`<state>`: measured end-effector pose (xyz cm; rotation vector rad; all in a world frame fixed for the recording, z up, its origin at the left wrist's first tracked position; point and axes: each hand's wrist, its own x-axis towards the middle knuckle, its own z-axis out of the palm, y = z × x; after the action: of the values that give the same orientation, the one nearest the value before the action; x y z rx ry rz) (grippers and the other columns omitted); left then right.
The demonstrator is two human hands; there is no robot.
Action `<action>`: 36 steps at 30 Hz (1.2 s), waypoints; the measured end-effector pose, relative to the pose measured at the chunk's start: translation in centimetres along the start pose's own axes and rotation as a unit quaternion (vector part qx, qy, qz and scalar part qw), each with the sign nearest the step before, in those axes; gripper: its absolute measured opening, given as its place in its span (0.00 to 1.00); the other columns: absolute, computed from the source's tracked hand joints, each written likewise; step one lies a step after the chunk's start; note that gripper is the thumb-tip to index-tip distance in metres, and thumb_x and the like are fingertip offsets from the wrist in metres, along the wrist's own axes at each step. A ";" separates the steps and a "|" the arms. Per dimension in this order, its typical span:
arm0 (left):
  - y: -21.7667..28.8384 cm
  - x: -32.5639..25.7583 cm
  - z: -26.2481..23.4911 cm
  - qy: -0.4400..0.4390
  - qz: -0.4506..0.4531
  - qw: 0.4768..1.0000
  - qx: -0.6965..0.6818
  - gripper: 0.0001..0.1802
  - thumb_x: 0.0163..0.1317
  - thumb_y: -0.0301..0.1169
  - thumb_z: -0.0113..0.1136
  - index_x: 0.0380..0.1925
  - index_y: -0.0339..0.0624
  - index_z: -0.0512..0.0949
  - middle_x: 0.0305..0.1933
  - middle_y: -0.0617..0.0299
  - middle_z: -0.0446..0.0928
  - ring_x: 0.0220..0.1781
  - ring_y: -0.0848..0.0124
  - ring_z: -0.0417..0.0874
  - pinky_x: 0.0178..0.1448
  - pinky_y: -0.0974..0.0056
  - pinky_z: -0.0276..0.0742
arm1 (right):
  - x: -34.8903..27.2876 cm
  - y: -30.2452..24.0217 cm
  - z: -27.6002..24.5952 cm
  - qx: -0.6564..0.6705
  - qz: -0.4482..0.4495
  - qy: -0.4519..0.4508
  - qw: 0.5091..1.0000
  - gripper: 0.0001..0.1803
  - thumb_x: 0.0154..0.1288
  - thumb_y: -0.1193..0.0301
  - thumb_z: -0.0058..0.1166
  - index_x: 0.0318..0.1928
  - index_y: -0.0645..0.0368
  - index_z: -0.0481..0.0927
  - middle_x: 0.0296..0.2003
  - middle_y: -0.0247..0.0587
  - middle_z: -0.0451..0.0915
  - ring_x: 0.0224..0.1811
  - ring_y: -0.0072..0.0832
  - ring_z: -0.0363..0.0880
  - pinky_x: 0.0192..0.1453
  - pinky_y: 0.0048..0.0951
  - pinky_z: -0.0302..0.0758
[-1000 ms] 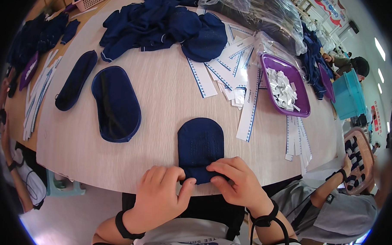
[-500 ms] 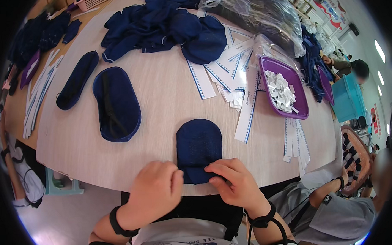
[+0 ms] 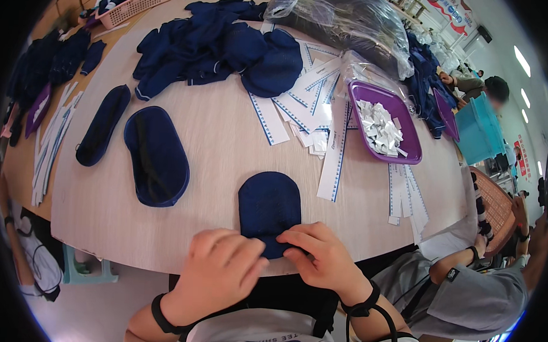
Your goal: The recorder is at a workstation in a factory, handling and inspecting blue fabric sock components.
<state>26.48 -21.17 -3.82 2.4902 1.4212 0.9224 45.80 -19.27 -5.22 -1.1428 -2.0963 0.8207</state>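
We have a dark blue fabric piece (image 3: 270, 201), rounded at its far end, lying flat on the pale table (image 3: 216, 187) close to its near edge. Our right hand (image 3: 325, 260) pinches the near right corner between thumb and fingers; our left hand (image 3: 219, 262) is half curled at the near left corner, and blur keeps us from telling whether it grips any cloth. We judge the step in hand to be folding or smoothing the near end; the next move calls for a steady right pinch and an even left-hand press. Beyond, to the left, lie a wide navy piece (image 3: 173, 146) and a narrow navy piece (image 3: 103, 129); farther off, a navy garment pile (image 3: 194, 50), white paper strips (image 3: 333, 155) and a purple tray (image 3: 412, 130)
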 end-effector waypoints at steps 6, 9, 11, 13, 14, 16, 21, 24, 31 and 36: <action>-0.1 0.0 1.5 -0.066 0.070 0.995 -0.014 0.20 0.43 0.35 0.64 0.38 0.43 0.74 0.42 0.63 0.73 0.47 0.66 0.72 0.48 0.62 0.66 | -0.1 -0.2 -0.2 -0.015 -0.015 0.005 1.000 0.14 0.49 0.78 0.54 0.40 0.58 0.76 0.36 0.41 0.75 0.37 0.37 0.72 0.41 0.31 0.70; -0.6 0.1 1.9 -0.064 0.072 0.995 -0.042 0.18 0.42 0.32 0.64 0.37 0.43 0.75 0.42 0.63 0.73 0.44 0.66 0.73 0.47 0.62 0.67 | -0.1 -0.1 -0.2 -0.016 -0.016 0.003 1.000 0.13 0.50 0.77 0.53 0.40 0.59 0.76 0.35 0.41 0.75 0.37 0.37 0.72 0.41 0.32 0.70; -0.6 0.2 1.8 -0.062 0.062 0.994 -0.062 0.17 0.42 0.30 0.64 0.35 0.43 0.75 0.41 0.63 0.73 0.43 0.66 0.73 0.46 0.62 0.67 | -0.1 0.0 -0.1 -0.012 -0.016 0.004 1.000 0.14 0.51 0.77 0.53 0.41 0.59 0.76 0.35 0.41 0.75 0.37 0.38 0.72 0.41 0.32 0.70; -0.6 0.5 1.7 -0.061 0.038 0.992 -0.101 0.17 0.41 0.29 0.65 0.34 0.43 0.75 0.40 0.63 0.74 0.41 0.65 0.74 0.46 0.62 0.68 | -0.1 -0.1 -0.2 -0.020 -0.015 0.003 1.000 0.14 0.51 0.77 0.53 0.41 0.59 0.75 0.36 0.41 0.74 0.37 0.38 0.72 0.40 0.32 0.70; -0.6 0.6 1.7 -0.061 0.040 0.992 -0.100 0.17 0.41 0.29 0.65 0.34 0.43 0.75 0.40 0.63 0.74 0.41 0.65 0.74 0.46 0.62 0.68 | -0.1 -0.1 -0.2 -0.029 -0.013 0.000 0.999 0.14 0.51 0.76 0.53 0.41 0.59 0.75 0.36 0.41 0.74 0.37 0.38 0.71 0.40 0.32 0.70; -0.7 0.5 1.8 -0.065 0.021 0.990 -0.126 0.17 0.41 0.29 0.65 0.34 0.42 0.75 0.39 0.62 0.75 0.40 0.64 0.74 0.46 0.63 0.68 | -0.2 -0.4 -0.2 -0.039 -0.013 0.000 0.999 0.14 0.49 0.76 0.55 0.40 0.59 0.76 0.36 0.40 0.75 0.38 0.37 0.72 0.42 0.31 0.70; -0.7 0.5 1.4 -0.092 0.010 0.986 -0.139 0.16 0.41 0.29 0.65 0.34 0.42 0.75 0.40 0.62 0.75 0.40 0.64 0.74 0.46 0.63 0.68 | -0.1 -0.7 -0.7 -0.125 -0.078 0.016 0.989 0.16 0.46 0.74 0.59 0.39 0.59 0.76 0.39 0.38 0.75 0.41 0.34 0.73 0.46 0.31 0.71; -0.7 0.3 1.2 -0.107 0.001 0.982 -0.154 0.16 0.42 0.29 0.65 0.34 0.41 0.75 0.40 0.61 0.76 0.40 0.64 0.74 0.46 0.63 0.68 | -0.2 -0.3 -0.8 -0.140 -0.141 0.001 0.980 0.18 0.46 0.70 0.59 0.40 0.58 0.75 0.40 0.36 0.74 0.42 0.33 0.73 0.45 0.29 0.73; -0.5 0.2 0.7 -0.124 -0.006 0.978 -0.167 0.17 0.44 0.31 0.64 0.35 0.40 0.75 0.40 0.61 0.76 0.41 0.64 0.75 0.46 0.64 0.68 | -0.9 -0.1 -0.3 -0.131 -0.123 -0.026 0.983 0.17 0.45 0.72 0.59 0.39 0.58 0.75 0.38 0.35 0.74 0.40 0.32 0.72 0.41 0.27 0.73; -0.6 0.1 1.3 -0.096 0.014 0.991 -0.096 0.19 0.43 0.34 0.64 0.37 0.41 0.75 0.40 0.60 0.76 0.40 0.64 0.75 0.45 0.63 0.68 | 0.1 -0.2 -0.3 -0.057 -0.063 -0.026 0.996 0.16 0.44 0.76 0.59 0.38 0.58 0.76 0.36 0.37 0.75 0.38 0.34 0.72 0.40 0.28 0.71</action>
<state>26.83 -20.57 -5.05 2.3876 1.1841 0.7608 45.90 -19.24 -4.85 -1.0450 -2.2576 0.6873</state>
